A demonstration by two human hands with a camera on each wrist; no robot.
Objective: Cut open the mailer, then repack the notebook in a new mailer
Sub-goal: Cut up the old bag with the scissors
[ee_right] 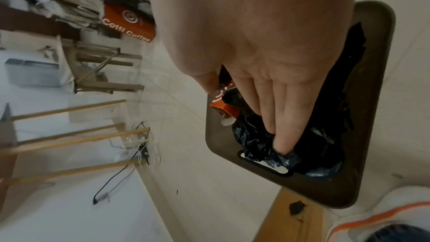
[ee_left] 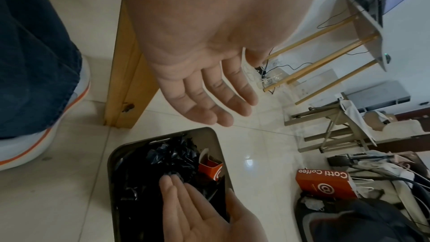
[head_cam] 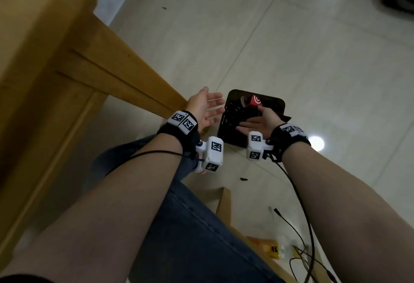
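A black waste bin (head_cam: 228, 135) stands on the tiled floor beside the table leg. Crumpled black plastic, seemingly the cut mailer (ee_left: 172, 155), lies inside it next to an orange paper cup (ee_left: 211, 168). My right hand (head_cam: 257, 123) reaches into the bin with straight fingers (ee_right: 282, 141) pressing down on the black plastic (ee_right: 256, 141). My left hand (head_cam: 207, 109) hovers open just left of the bin, palm turned toward it, holding nothing; its fingers (ee_left: 209, 102) are relaxed. No notebook or fresh mailer shows in any view.
The wooden table (head_cam: 44, 58) and its leg (head_cam: 139, 80) rise at the left. An orange Cotti Coffee bag (ee_left: 325, 181) and a pile of clutter sit right of the bin. Cables (head_cam: 302, 249) and cardboard (head_cam: 224, 202) lie near my feet. My shoe (ee_right: 372, 213) stands by the bin.
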